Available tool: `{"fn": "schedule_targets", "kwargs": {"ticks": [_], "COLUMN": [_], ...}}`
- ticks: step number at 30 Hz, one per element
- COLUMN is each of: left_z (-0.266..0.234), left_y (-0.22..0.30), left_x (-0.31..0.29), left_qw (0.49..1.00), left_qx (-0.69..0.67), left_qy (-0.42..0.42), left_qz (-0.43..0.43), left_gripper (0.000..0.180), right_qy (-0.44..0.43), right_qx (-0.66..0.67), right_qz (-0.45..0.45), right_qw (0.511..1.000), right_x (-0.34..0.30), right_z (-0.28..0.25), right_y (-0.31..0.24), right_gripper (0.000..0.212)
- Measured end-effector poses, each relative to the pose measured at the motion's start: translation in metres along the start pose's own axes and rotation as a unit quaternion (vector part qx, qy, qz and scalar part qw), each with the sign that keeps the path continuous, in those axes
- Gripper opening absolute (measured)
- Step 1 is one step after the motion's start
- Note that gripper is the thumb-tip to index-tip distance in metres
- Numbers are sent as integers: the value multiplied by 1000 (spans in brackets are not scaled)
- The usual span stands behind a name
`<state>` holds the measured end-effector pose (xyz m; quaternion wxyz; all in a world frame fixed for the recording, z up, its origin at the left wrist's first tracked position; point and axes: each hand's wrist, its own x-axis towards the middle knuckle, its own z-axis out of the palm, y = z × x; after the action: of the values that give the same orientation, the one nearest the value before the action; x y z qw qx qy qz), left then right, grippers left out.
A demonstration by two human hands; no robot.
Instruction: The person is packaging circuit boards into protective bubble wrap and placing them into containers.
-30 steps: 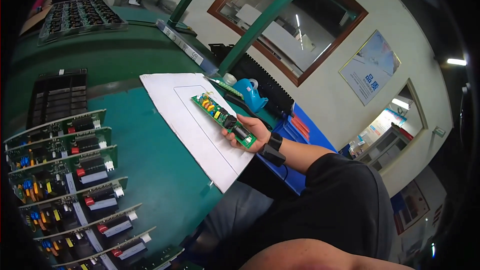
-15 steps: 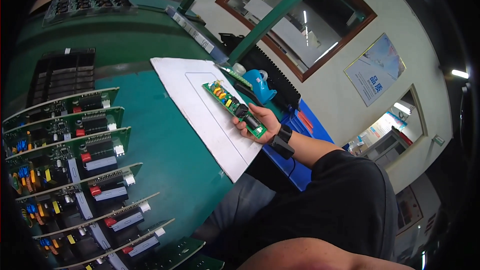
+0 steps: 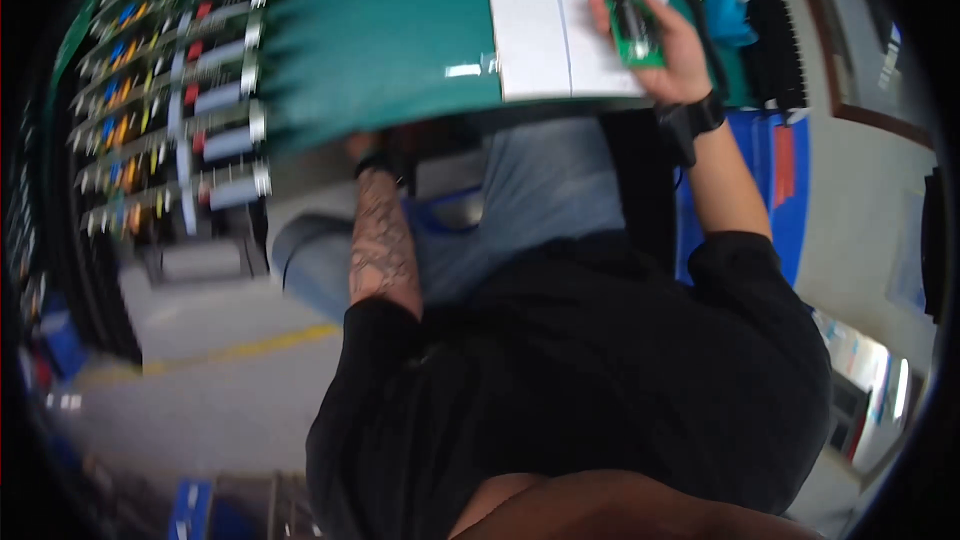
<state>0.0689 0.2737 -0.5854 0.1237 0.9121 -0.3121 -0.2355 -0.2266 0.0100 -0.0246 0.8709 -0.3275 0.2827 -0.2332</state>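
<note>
1. Your view had swung downward since the earlier frame, and your left forearm [image 3: 383, 235] had come into it.
2. Your right hand [image 3: 682, 52] held the green circuit board [image 3: 632, 20], fingers [image 3: 600, 12] and thumb closed on its opposite long sides.
3. The board was above the white sheet [image 3: 535, 25], near the table's [image 3: 380, 40] front edge.
4. Your left hand [image 3: 363, 145] blurred at that edge; you couldn't tell its finger spread or contact.
</note>
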Motion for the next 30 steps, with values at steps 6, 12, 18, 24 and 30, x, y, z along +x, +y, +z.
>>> {"fn": "schedule_targets", "kwargs": {"ticks": [6,12,18,24,30], "left_z": [-134,-255,-299,-354,-394], "left_y": [183,193,238,283,291], "left_x": [-195,-328,-378,-407,-409], "left_qw": [938,922,872,667,709], "left_qx": [-281,-68,-295,-734,-652], "left_qy": [165,326,304,94,180], "left_qz": [118,197,244,88,198], "left_gripper": [20,13,14,21,31], "right_qy": [-12,-137,-330,-353,-458], "right_qx": [-139,-10,-100,-69,-20], "right_qz": [-79,-134,-119,-121,-63], "right_qw": [987,981,931,925,887], "right_x": [-13,-112,-146,-160,-153], "right_z": [-42,-6,-108,-127,-82], "right_y": [0,-9,5,10,17], "right_gripper": [47,40,69,83,89]}}
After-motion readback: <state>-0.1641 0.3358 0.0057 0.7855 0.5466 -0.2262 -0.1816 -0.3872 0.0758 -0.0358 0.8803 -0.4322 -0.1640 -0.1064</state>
